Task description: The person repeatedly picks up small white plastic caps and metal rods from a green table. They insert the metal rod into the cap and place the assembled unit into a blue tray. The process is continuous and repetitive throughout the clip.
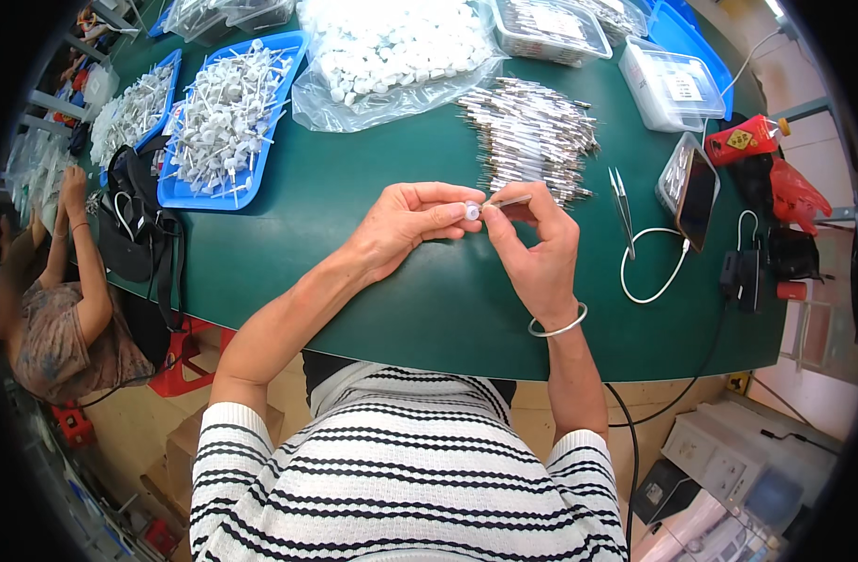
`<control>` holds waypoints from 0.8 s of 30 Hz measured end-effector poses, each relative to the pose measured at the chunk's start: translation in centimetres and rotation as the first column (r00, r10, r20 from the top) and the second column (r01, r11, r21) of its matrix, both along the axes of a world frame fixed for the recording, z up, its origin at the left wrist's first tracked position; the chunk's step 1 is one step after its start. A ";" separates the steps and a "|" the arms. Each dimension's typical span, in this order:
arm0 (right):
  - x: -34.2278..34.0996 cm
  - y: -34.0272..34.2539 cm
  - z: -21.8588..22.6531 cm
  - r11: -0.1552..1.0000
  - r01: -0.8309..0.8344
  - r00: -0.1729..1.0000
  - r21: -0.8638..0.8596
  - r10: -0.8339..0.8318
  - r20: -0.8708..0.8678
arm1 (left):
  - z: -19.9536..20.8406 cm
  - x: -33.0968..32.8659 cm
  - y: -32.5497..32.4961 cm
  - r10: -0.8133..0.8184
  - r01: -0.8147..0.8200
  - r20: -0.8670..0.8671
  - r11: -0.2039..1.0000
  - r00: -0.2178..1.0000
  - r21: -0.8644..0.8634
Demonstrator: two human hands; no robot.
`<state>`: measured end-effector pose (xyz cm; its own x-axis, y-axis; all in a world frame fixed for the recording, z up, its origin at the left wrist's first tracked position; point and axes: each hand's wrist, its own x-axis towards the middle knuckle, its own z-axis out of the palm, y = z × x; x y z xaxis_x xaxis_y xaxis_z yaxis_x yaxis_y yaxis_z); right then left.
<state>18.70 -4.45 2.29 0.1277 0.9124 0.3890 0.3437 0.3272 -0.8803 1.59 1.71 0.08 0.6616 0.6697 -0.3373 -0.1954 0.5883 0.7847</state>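
Small parts meet at the fingertips above a green worktable [260,258].

The left hand [412,227] pinches a small white cap [472,213] between thumb and fingers, nearly closed on it, while the right hand [541,245], thumb and forefinger drawn together, grips a slim rod [513,200] just beside it; whether the two parts touch is hidden by the fingertips. Just beyond the right hand lies a heap of thin metal-tipped rods [532,136]; farther out, a clear plastic bag [382,114] holds white caps, and tweezers [620,201] rest to the grip's right. The step appears to be joining rod to cap; the next move likely calls for a steady left pinch and a straight, gentle push.
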 end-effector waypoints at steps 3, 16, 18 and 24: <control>0.0 0.0 -0.1 1.000 0.002 1.000 -0.004 -0.002 0.005 | -0.1 0.0 0.0 0.003 -0.003 -0.001 1.000 1.000 0.009; 0.1 -0.1 0.1 1.000 0.016 0.998 0.008 -0.016 0.064 | 0.1 0.0 -0.1 0.010 -0.010 -0.006 1.000 1.000 0.001; 0.1 -0.1 0.1 1.000 0.007 0.998 0.009 -0.008 0.063 | 0.0 0.0 -0.1 0.009 -0.009 -0.009 1.000 1.000 -0.003; 0.1 -0.1 0.2 1.000 0.002 0.998 0.002 -0.002 0.061 | -0.4 -0.1 0.0 -0.014 0.015 0.027 0.999 1.000 -0.050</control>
<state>18.76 -4.56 2.45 0.1054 0.9112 0.3983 0.3971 0.3286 -0.8569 1.52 1.74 -0.34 0.6802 0.6427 -0.3525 -0.2070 0.6297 0.7488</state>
